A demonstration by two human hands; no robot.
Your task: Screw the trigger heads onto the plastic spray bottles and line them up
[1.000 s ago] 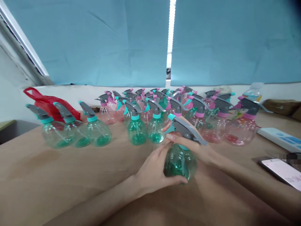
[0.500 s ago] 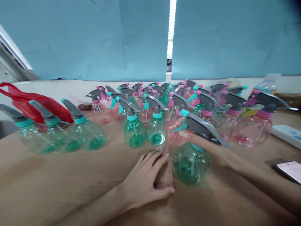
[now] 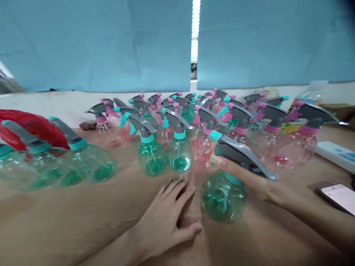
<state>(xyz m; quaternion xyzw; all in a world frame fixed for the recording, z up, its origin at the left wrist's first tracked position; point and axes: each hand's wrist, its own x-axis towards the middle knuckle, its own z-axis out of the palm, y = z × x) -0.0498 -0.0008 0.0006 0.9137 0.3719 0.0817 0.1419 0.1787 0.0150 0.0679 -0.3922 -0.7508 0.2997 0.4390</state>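
1) Landmark for all places: the green spray bottle, upright or nearly so at the near side of the bench; whether its base bears on the surface cannot be told
2) Right hand: grip closed about the neck of the green spray bottle, under its grey spray head; whether the trigger is pressed cannot be told
3) Left hand: grip wide and empty, palm down on the bench, fingers spread, just left of the landmark and apart from it
4) Pair of green bottles: beyond the landmark and to its left, upright, side by side, teal collars fitted
5) Row of green bottles: well to the landmark's left, a red bag behind them
6) Pink bottles: beyond the landmark and to its right, pink collars fitted; more pink and green ones crowd behind
7) Phone: right of the landmark, screen lit; white power strip lies farther back
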